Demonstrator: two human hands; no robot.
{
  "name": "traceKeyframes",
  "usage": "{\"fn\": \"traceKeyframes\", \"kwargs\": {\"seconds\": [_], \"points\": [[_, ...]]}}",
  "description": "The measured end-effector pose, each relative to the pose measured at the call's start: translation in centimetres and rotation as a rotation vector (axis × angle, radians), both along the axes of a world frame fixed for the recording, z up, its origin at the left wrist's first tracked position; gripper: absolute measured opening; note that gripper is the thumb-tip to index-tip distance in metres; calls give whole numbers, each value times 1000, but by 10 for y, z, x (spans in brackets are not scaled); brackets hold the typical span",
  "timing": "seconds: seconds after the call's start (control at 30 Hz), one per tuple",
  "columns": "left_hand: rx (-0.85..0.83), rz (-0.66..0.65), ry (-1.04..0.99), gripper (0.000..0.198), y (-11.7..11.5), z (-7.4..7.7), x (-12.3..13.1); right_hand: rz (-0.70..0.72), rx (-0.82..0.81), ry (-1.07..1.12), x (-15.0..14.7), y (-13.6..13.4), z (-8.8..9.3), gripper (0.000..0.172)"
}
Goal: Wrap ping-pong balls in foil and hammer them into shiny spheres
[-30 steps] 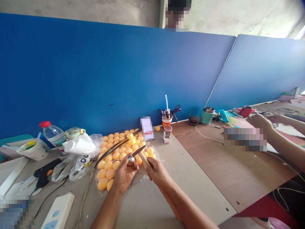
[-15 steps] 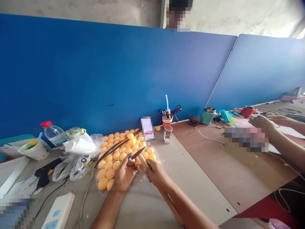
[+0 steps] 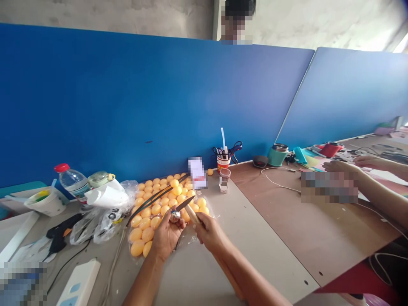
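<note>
My left hand (image 3: 167, 238) is closed around a small shiny silver ball (image 3: 174, 215), palm turned up. From beside the ball a dark pointed blade (image 3: 185, 203) slants up to the right; whether the two are joined I cannot tell. My right hand (image 3: 211, 232) grips a pale wooden stick (image 3: 192, 214), whose upper end meets or overlaps the blade. My fingers hide part of the stick. Under and behind both hands lies a clear plastic bag of orange balls (image 3: 155, 208), with dark strips (image 3: 153, 196) across it.
At left are a capped bottle (image 3: 73, 182), a white cup (image 3: 47, 204), a black glue gun (image 3: 60, 231) and a power strip (image 3: 79, 282). A cup of pens (image 3: 223, 162) stands by the blue partition (image 3: 143, 97). A co-worker's hands (image 3: 344, 168) are at right.
Both my hands stay nearly in place, still holding the ball and stick, with a slight shift of the ball. The co-worker's near hand has moved a little to the left.
</note>
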State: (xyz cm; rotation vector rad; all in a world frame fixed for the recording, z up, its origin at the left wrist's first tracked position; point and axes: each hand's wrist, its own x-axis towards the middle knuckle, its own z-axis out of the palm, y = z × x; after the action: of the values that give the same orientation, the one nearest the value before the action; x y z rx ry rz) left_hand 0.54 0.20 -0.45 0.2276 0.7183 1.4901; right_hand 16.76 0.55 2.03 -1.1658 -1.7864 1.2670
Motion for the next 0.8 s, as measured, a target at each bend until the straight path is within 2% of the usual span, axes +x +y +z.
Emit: {"fn": "traceKeyframes", "kwargs": {"seconds": [0.2,0.4,0.53,0.63,0.8], "points": [[31,-53,16,41,-2,3,0,7,124,-77,1,0,-2,15],[89,-64,5,53,-1,1,-4,-43,154,-62,2,2,-8,12],[115,-57,25,61,0,-2,-4,-8,173,-109,2,3,-10,14],[149,-69,44,53,0,-5,-5,-27,142,-61,3,3,-11,12],[139,-61,68,28,1,-10,-4,-17,140,-63,3,4,-9,15]]}}
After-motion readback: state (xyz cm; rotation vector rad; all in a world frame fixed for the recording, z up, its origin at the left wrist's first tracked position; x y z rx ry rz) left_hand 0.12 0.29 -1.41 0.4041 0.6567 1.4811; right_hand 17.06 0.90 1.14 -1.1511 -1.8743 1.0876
